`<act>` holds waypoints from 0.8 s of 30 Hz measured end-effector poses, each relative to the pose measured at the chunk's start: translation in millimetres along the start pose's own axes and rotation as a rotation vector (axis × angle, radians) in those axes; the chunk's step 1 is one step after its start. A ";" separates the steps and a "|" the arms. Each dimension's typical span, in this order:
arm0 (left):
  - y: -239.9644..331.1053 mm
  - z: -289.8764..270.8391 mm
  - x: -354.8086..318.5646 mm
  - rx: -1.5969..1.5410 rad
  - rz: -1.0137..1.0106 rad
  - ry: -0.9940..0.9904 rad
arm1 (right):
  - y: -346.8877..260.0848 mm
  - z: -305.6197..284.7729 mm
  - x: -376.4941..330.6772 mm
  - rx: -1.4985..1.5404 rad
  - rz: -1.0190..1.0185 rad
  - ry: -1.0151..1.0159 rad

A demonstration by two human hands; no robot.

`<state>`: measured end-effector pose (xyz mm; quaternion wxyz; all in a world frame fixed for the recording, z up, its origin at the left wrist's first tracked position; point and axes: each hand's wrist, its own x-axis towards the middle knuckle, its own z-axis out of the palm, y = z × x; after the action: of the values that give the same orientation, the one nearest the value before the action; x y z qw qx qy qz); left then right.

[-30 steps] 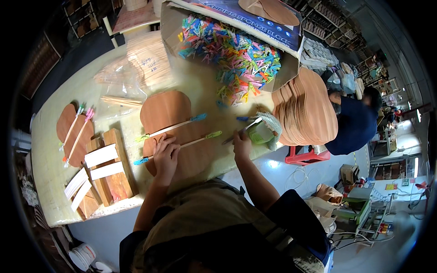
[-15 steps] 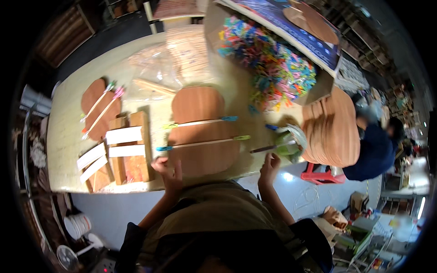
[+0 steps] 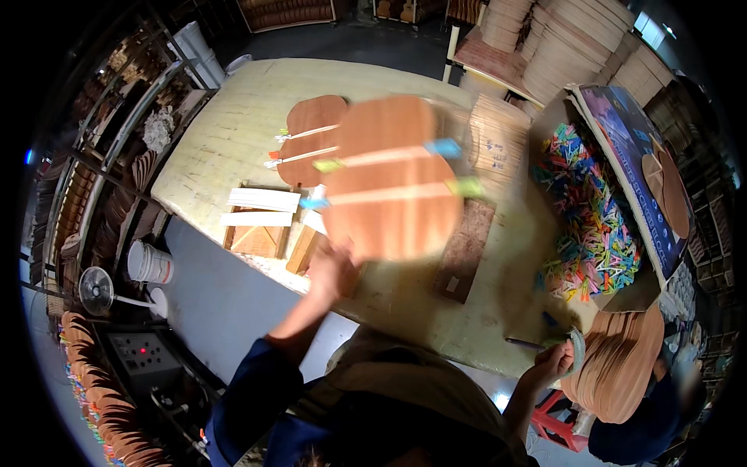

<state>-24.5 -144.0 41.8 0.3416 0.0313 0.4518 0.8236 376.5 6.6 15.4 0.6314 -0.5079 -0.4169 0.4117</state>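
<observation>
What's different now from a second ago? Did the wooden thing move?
Yes! The left hand has taken hold of the wooden panel, lifting it off the table and leftward, toward the other clipped panel. A dark board that it covered now shows. The right hand has moved to the green-and-grey container; its grip is unclear. The two strips and their clips stayed on the panel.

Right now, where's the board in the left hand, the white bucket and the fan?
Wooden board [image 3: 393, 175]: head view, bare wood mid-board.
White bucket [image 3: 149, 262]: head view, its side.
Fan [image 3: 96, 291]: head view, round cage.
</observation>
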 end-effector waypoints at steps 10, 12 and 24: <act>70.7 -152.7 299.1 0.205 0.170 0.304 | -23.7 -13.3 -20.1 0.008 0.018 0.093; 58.3 -161.9 333.5 0.380 0.131 0.345 | -19.0 -48.2 -14.3 0.008 -0.066 0.129; -134.5 222.2 9.4 1.057 0.819 -1.182 | -143.9 -283.7 150.0 -1.193 -0.282 0.803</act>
<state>120.2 70.4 67.5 0.1387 0.7632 0.4759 0.4145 705.4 42.7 134.6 0.3985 -0.8188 -0.3680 -0.1882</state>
